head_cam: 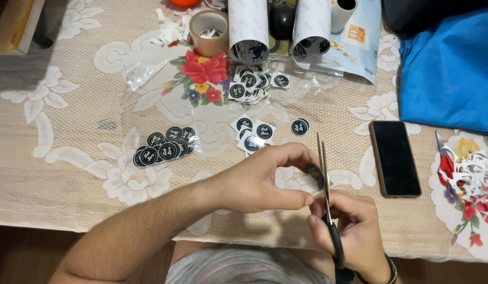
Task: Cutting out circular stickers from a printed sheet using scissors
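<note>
pinching a small dark round sticker between thumb and fingertips, my left hand is holding it up just above the table, and my right hand is closing around the handles of the scissors, fingers wrapped tight. the blades are pointing away from me and running right along the sticker's right edge, nearly closed on it as far as i can tell. i am judging that i am mid-trim, cutting the white border off the disc.

just beyond the left hand, a few square, uncut stickers are lying on the lace tablecloth, and further left a heap of finished round stickers is sitting in clear wrap. to the right of the scissors a black phone is lying flat, and past it, white paper scraps are piling up.

the next move, i think, is calling for turning the disc a little in the left fingers so the blades are following the curve, keeping fingertips clear of the edge.
</note>
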